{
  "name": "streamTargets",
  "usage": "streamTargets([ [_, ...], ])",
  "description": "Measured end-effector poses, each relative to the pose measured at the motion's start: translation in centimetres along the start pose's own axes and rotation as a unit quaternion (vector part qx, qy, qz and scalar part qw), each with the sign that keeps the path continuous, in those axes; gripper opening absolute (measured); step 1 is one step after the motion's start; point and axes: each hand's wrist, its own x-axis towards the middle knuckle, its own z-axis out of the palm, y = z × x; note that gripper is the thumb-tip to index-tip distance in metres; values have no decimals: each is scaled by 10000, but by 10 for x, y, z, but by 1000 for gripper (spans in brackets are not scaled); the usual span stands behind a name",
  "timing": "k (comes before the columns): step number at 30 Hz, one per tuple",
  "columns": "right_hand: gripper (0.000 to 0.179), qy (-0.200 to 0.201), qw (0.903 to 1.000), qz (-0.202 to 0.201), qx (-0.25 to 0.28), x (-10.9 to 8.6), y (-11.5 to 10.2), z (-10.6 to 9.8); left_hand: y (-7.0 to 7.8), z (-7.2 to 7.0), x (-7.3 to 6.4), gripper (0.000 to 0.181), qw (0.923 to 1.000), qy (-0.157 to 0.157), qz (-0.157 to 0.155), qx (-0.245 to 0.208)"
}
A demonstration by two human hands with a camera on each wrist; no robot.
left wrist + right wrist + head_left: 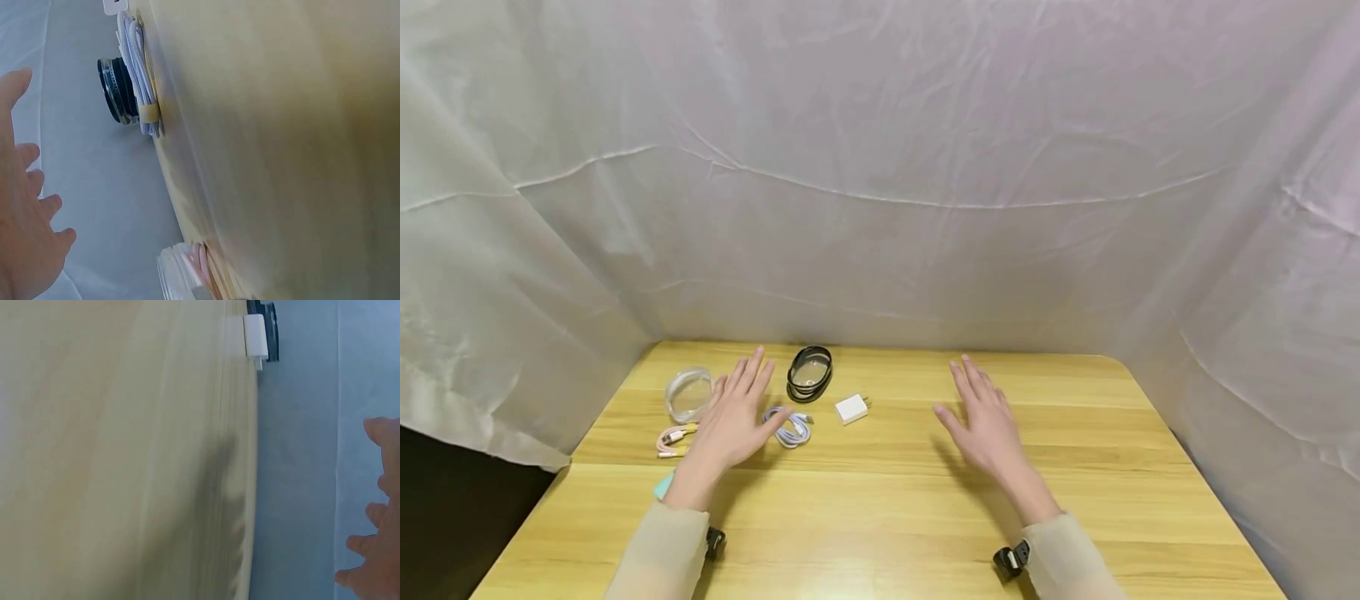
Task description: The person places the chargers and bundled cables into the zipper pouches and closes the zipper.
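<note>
Blue cable (790,440) lies coiled, its yellow band (149,113) probably preventing tangles; the left hand (733,423) and right hand (987,427) hover above the tabletop (865,517), outstretched and empty.

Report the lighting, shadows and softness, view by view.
Head: soft shadows beside the left hand and right hand, pale glare on the near tabletop; left wrist: wood grain blurry, cloth bluish; right wrist: a blurry-edged, finger-shaped shadow on the tabletop, cloth likewise bluish.
</note>
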Motion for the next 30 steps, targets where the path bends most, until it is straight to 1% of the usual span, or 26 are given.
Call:
streamTargets([
  [8, 79, -171, 9994, -266, -129, 13, -14, 8, 5, 7, 14, 90, 9997, -240, 52, -11],
  [13, 79, -323, 9986, -350, -216, 18, -22, 15, 5, 11, 24, 89, 9993, -370, 83, 48],
  [16, 79, -473, 9978, -397, -236, 22, -27, 19, 3, 13, 31, 87, 9989, -440, 144, 64],
  [20, 78, -728, 9963, -434, -115, 30, -37, 26, 0, 16, 38, 86, 9981, -571, 192, 124],
  [24, 79, -1001, 9940, -438, -15, 41, -46, 37, -2, 19, 43, 85, 9972, -715, 197, 114],
  [30, 79, -1169, 9916, -538, 100, 58, -58, 59, -7, 23, 47, 83, 9961, -863, 155, 60],
])
